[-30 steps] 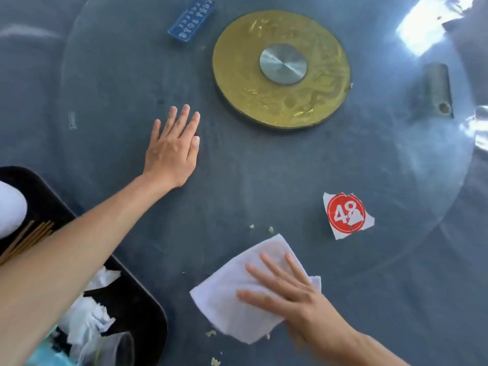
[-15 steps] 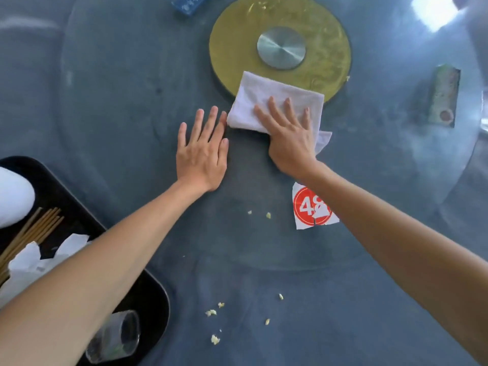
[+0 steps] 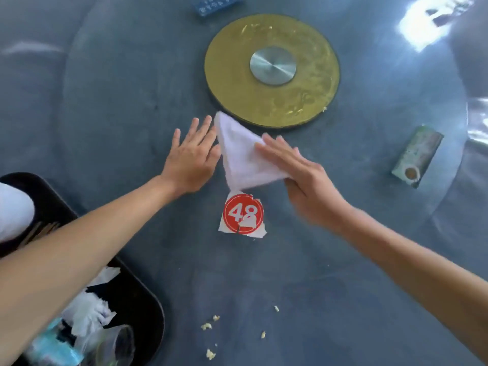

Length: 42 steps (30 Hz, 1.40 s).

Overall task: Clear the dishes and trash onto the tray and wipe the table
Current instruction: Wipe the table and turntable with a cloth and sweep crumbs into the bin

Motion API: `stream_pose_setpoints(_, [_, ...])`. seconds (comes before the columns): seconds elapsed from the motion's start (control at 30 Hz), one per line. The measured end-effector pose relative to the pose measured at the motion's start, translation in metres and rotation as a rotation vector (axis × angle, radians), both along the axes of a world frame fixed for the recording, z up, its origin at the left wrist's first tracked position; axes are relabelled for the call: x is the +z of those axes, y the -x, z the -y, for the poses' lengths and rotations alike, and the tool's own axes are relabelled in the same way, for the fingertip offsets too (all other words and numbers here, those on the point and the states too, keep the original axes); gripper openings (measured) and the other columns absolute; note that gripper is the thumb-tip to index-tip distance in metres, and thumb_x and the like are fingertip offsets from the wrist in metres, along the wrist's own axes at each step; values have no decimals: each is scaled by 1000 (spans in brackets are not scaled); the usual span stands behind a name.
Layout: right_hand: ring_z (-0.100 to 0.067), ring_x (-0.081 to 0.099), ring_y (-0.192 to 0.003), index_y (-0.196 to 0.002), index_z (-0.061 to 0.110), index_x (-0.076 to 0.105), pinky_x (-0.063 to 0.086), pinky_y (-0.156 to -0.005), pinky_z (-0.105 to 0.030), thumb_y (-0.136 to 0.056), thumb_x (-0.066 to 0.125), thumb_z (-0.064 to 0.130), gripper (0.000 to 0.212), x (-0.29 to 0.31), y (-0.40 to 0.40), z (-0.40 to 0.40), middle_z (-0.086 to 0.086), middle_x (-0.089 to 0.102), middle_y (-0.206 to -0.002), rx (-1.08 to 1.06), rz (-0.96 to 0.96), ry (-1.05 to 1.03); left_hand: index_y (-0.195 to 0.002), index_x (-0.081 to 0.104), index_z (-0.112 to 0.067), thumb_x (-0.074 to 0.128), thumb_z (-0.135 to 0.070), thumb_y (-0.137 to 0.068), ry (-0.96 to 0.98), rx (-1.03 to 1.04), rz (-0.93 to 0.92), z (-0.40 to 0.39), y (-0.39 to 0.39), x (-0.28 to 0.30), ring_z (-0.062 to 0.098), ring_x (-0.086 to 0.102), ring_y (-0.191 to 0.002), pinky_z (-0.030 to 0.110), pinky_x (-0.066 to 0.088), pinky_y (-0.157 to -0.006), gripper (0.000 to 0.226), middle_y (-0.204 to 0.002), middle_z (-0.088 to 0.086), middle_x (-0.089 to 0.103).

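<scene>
My right hand holds the white cloth, fingers laid straight over its upper side and the thumb tucked beneath the near corner, so the cloth is pinched between them. The cloth is bunched into a rough triangle that runs from my palm up and to the left; its far tip lies just beside the rim of the gold turntable disc. Whether the cloth is flat on the surface or slightly lifted I cannot tell; the hand is a little blurred.

My left hand lies flat, fingers straight and spread, palm down on the glass tabletop. Its fingertips touch the left edge of the cloth.

Just below the cloth's lower point lies a torn paper tag with a red circle and the number 48, between my two forearms. Nearer to me, crumbs are scattered on the grey surface, well apart from the cloth.

At the lower left, partly under my left forearm, is the black tray. It carries crumpled white paper, a clear glass on its side and a white rounded dish at its far end.

To the right of the disc lies a small greenish box; at the top edge, a blue placard.
</scene>
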State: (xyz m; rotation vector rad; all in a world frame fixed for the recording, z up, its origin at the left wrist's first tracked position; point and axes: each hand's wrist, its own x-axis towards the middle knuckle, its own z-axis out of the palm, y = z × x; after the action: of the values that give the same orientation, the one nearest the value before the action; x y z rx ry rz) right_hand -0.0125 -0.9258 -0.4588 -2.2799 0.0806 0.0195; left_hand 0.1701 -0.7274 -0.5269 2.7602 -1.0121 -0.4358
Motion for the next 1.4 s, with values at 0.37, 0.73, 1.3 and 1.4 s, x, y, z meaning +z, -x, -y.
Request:
stream_pose_setpoints(0.37, [-39, 0, -157, -154, 56, 22, -5, -116, -75, -104, 22, 46, 51, -63, -154, 113, 14, 13, -170, -131, -287, 623, -162, 15, -23, 18, -48, -102, 79, 138, 150, 2, 6, -25, 18, 1, -157, 51, 3, -126, 65, -171, -2, 8])
stream_pose_setpoints(0.73, [-56, 30, -144, -151, 41, 42, 31, -96, -85, -74, 43, 15, 81, -67, 90, -110, -9, 38, -163, 278, -139, 661, -162, 10, -31, 13, -52, -100, -6, 13, 133, -27, -60, -16, 17, 0, -157, 50, 2, -126, 65, -171, -6, 5])
stream_pose_setpoints(1.3, [-39, 23, -151, -159, 41, 27, 23, -119, -63, -92, 33, -6, 82, -33, -141, 60, -8, 30, -163, -157, -312, 519, -160, 19, -38, 20, -42, -104, 66, 70, 129, -21, -16, -17, 18, 5, -157, 46, 5, -127, 56, -170, -5, 12])
stream_pose_setpoints(1.4, [-52, 11, -152, -161, 37, 22, 13, -106, -85, -92, 30, 1, 78, -60, -101, -18, -17, 15, -169, -77, -300, 767, -159, 21, -39, 21, -40, -103, 63, 30, 137, -30, -36, -20, 18, 7, -157, 45, 4, -126, 56, -170, -6, 13])
